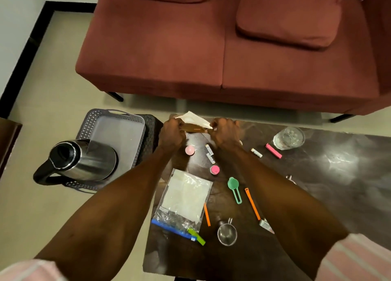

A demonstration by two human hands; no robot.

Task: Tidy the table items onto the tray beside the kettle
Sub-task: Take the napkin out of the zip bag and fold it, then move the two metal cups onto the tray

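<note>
- Pink-striped sleeves [359,257] at the bottom corners, nearest the lens; both bare forearms reach from them across the dark table [338,175]
- Steel measuring cup [227,234] near the front edge, upright, with an orange stick [207,214] just to its left and a longer orange stick [252,203] to its right
- Clear zip bag [184,200] of white powder lying flat, its blue seal strip [172,230] toward the viewer; a green clip [196,236] touches the strip's end
- Green measuring spoon [234,188] between the bag and the longer orange stick
- Two pink round caps [215,170] and [189,150] lie apart, with small white sachets [209,154] between them
- Left hand [171,132] and right hand [225,132] at the far edge of the table, fingers curled tight, each gripping one end of a brown and white packet [195,122] held between them just above the surface
- Glass tumbler [288,138] at far right, upright; a pink clip [273,151] lies just beside it, and a small white sachet [256,152] lies to the left of the clip
- Grey lattice-walled tray [118,120] left of the table, on a dark stand; its floor bare in the far half
- Steel kettle [84,160] with black handle stands on the tray's near end, lid opening visible
- Red sofa [211,48] beyond the table
</note>
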